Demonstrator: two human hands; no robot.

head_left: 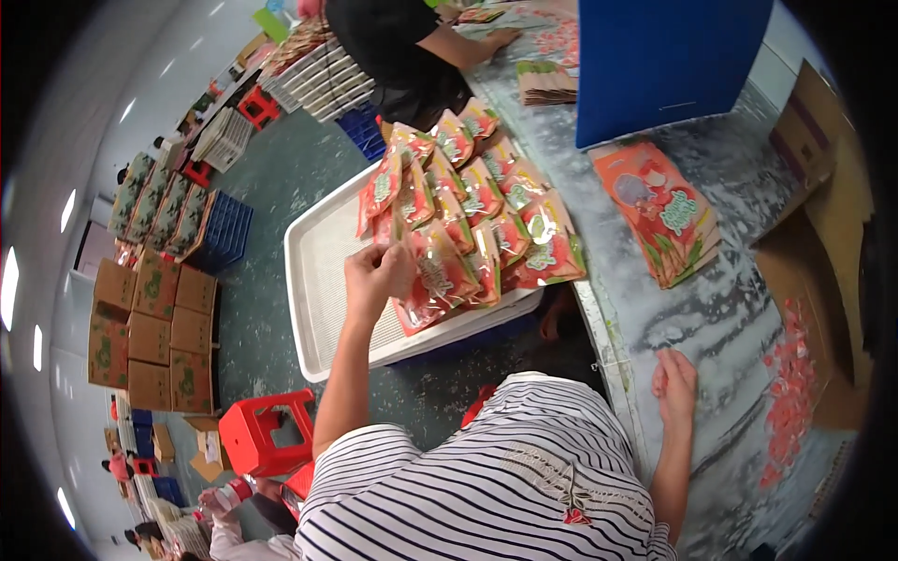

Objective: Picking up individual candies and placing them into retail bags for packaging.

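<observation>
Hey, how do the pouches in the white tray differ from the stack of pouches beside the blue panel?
The tray pouches look plump; the stack looks flat. The tray pouches lean in overlapping rows, while the stack lies in one pile, its edges slightly fanned. Both show reddish printing with green accents.

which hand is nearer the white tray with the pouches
The left. The left hand is over the tray, beside the pouches; the right hand is well off to its right, over the table.
</observation>
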